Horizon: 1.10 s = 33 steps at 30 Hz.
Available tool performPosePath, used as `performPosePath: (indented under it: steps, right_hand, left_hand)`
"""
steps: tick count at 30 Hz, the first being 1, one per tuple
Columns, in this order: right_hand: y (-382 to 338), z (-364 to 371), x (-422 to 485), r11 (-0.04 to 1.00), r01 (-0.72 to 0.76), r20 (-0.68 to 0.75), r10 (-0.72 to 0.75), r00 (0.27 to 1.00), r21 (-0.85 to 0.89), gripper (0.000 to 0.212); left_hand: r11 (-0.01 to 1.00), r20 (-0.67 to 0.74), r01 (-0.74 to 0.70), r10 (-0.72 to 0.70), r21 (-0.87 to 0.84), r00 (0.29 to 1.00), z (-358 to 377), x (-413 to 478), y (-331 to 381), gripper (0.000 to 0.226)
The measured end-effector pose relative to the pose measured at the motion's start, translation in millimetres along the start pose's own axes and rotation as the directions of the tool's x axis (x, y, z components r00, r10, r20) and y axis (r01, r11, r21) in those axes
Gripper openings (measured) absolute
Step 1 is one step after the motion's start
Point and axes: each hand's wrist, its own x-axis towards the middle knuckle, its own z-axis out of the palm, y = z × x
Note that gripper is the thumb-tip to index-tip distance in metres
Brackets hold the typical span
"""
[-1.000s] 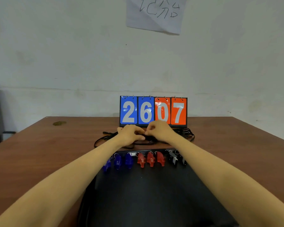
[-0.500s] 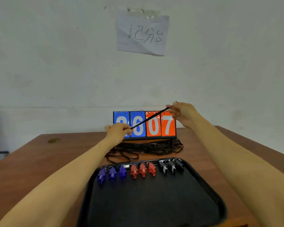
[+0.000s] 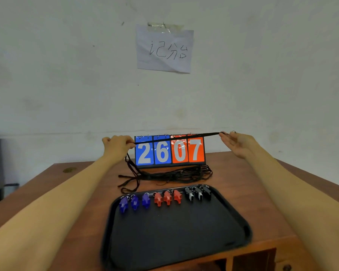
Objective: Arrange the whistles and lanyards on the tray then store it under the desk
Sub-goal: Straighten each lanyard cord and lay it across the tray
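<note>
Lanyard (image 3: 176,137), black: held taut between pinching left hand (image 3: 118,146) and right hand (image 3: 237,142) (presumably to free it from heap (image 3: 174,174)), tray (image 3: 174,231) awaiting.

— Where's the tray (image 3: 174,233)?
— On the desk (image 3: 67,192), at its near edge, with the whistles (image 3: 167,198) in a row along its far side.
— And behind it?
— The lanyard pile (image 3: 176,175), then the scoreboard (image 3: 169,151). One lanyard (image 3: 176,137) runs across the scoreboard's top, pinched between left hand (image 3: 118,146) and right hand (image 3: 237,142).
</note>
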Motion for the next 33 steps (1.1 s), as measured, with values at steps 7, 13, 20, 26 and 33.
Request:
performPosePath:
  steps: [7,13,20,26,33]
  right_hand:
    - [13.5,-0.5,-16.8,1.0,-0.021,-0.02,0.021,1.0,0.001,0.023]
    - [54.9,31.5,3.8,0.935,0.061,0.055,-0.044,0.998,-0.35,0.021]
    - [111.7,104.8,20.0,0.592,0.328,0.365,-0.06,0.929,-0.737,0.028]
    - [126.5,122.7,31.5,0.197,0.54,0.545,-0.035,0.838,-0.818,0.022]
    - [118.3,111.7,36.8,0.32,0.477,0.494,-0.032,0.869,-0.819,0.022]
  left_hand:
    - [0.99,0.049,0.062,-0.069,0.126,0.996,10.5,-17.8,-0.3,0.028]
    - [0.993,0.054,0.072,-0.067,-0.093,0.996,26.1,-1.1,27.0,0.024]
    - [0.981,0.039,-0.156,0.161,-0.112,0.986,44.0,23.2,50.3,0.021]
    - [0.921,0.031,-0.204,0.226,-0.332,0.974,46.8,27.7,41.4,0.014]
    - [0.853,0.317,-0.016,0.211,-0.521,0.924,60.5,9.6,6.4,0.026]
